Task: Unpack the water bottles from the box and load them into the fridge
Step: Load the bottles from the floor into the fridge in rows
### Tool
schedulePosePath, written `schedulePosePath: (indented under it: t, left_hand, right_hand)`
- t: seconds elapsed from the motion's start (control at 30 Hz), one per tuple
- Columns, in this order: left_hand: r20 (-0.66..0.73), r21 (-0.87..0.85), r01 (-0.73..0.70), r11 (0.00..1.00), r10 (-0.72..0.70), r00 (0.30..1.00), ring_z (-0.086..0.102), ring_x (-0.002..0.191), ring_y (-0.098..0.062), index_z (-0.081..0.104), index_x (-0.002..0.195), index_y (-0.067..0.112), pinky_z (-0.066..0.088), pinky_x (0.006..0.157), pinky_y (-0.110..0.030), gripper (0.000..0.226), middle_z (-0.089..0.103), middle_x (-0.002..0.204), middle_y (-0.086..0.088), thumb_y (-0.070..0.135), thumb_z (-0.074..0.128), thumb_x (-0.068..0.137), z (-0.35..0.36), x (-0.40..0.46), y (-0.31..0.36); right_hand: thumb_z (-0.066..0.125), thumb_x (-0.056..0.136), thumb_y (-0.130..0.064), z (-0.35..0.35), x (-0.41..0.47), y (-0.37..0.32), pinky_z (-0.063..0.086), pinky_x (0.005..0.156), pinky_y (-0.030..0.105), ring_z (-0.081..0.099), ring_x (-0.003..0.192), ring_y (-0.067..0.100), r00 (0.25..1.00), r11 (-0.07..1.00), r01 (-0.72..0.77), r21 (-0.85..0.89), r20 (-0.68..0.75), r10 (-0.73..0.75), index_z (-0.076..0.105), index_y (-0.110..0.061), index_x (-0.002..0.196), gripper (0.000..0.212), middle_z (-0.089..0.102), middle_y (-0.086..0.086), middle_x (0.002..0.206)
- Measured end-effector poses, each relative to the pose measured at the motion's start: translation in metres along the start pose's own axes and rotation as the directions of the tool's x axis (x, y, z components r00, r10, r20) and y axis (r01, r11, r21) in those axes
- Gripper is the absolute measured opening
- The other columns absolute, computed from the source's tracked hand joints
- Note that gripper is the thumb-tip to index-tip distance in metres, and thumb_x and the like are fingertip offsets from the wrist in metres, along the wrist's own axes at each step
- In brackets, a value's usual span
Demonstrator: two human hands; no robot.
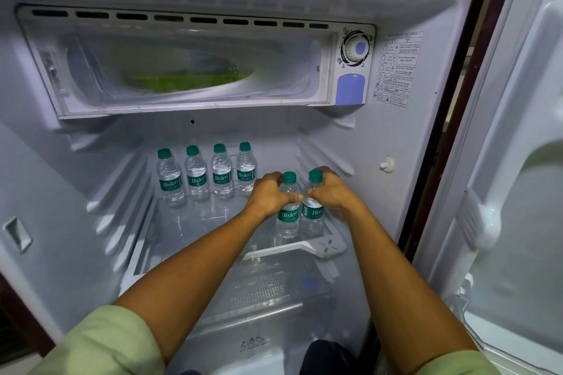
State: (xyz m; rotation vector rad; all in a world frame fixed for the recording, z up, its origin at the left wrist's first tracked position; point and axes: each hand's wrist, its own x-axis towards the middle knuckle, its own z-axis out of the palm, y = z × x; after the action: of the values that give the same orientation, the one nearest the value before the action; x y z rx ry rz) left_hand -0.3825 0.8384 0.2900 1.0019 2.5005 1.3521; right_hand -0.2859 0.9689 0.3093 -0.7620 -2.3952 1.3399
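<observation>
Both my arms reach into the open fridge (426,146). My left hand (268,195) grips a small clear water bottle (288,216) with a green cap and green label. Right beside it, my right hand (330,190) grips a second such bottle (313,216). Both bottles stand upright, touching each other, on the right part of the glass shelf (195,222). Several more bottles (207,173) of the same kind stand in a row at the back of that shelf. The box is out of view.
The freezer compartment (182,70) with a thermostat dial (355,47) sits above the shelf. A clear crisper cover (262,286) lies below. The open fridge door (518,161) stands at the right. Bare shelf shows in front of the back row.
</observation>
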Motion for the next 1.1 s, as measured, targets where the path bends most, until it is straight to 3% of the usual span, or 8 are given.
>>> schedulePosePath:
  t: [0.27,0.4,0.5,0.6,0.73,0.87,1.1]
  left_hand:
    - [0.007,0.013,-0.032,0.999,0.032,0.999,0.056,0.103,-0.017,0.055,0.13,0.01,0.044,0.079,-0.024,0.066,0.06,0.132,-0.008,0.034,0.083,0.076,0.0,-0.001,-0.001]
    - [0.021,0.042,-0.044,0.998,0.044,0.999,0.053,0.097,-0.013,0.054,0.129,0.012,0.044,0.076,-0.024,0.067,0.061,0.127,-0.006,0.045,0.08,0.076,-0.002,-0.001,-0.001]
    - [-0.007,0.031,-0.023,0.999,0.023,1.0,0.057,0.101,-0.018,0.052,0.131,0.014,0.045,0.077,-0.026,0.072,0.062,0.124,-0.006,0.065,0.062,0.082,-0.006,0.0,-0.003]
    - [-0.034,0.007,0.018,1.0,-0.018,0.999,0.056,0.1,-0.017,0.05,0.134,0.015,0.042,0.081,-0.027,0.074,0.063,0.127,-0.008,0.072,0.044,0.087,-0.013,0.003,-0.005]
    - [-0.096,0.031,0.055,0.998,-0.052,0.994,0.059,0.112,-0.025,0.053,0.132,0.017,0.039,0.086,-0.032,0.075,0.061,0.132,-0.007,0.075,0.03,0.09,-0.027,0.01,-0.013]
    - [-0.172,0.038,0.07,0.997,-0.063,0.983,0.058,0.117,-0.028,0.052,0.134,0.016,0.041,0.087,-0.03,0.062,0.06,0.133,-0.006,0.063,0.046,0.093,-0.049,0.022,-0.022]
    - [-0.304,-0.041,0.032,0.999,-0.043,0.952,0.056,0.121,-0.031,0.053,0.133,0.008,0.047,0.101,-0.037,0.048,0.056,0.136,-0.011,0.025,0.069,0.091,-0.091,0.041,-0.031]
  right_hand:
    - [0.064,0.089,0.001,0.0,0.001,-0.001,0.056,0.093,0.048,0.063,0.106,0.033,1.0,1.0,-0.014,0.008,0.008,0.014,0.049,-0.012,0.131,0.047,0.062,0.015,0.117]
    - [0.064,0.089,0.002,-0.002,0.001,-0.002,0.053,0.1,0.048,0.055,0.125,0.036,0.999,0.999,-0.032,0.029,0.015,0.032,0.03,-0.017,0.154,0.076,0.05,0.014,0.143]
    - [0.061,0.09,0.001,-0.004,0.002,-0.007,0.049,0.105,0.046,0.047,0.135,0.036,1.0,1.0,-0.009,0.024,-0.002,0.01,0.016,-0.02,0.159,0.085,0.038,0.014,0.156]
    - [0.058,0.092,-0.003,-0.005,0.006,-0.014,0.045,0.108,0.042,0.043,0.139,0.034,0.996,0.999,0.047,-0.001,-0.07,-0.047,0.016,-0.022,0.159,0.081,0.036,0.012,0.158]
    - [0.064,0.095,-0.017,0.001,0.011,-0.029,0.044,0.11,0.043,0.045,0.138,0.031,0.962,0.987,0.162,-0.015,-0.219,-0.161,0.023,-0.023,0.156,0.075,0.041,0.009,0.155]
    - [0.066,0.094,-0.021,0.012,0.018,-0.053,0.046,0.107,0.043,0.048,0.133,0.029,0.927,0.969,0.246,0.007,-0.293,-0.233,0.03,-0.027,0.153,0.069,0.046,0.006,0.149]
    - [0.066,0.095,-0.015,0.035,0.033,-0.088,0.04,0.109,0.034,0.044,0.137,0.028,0.916,0.939,0.34,-0.063,-0.204,-0.345,0.029,-0.02,0.155,0.071,0.042,0.01,0.152]
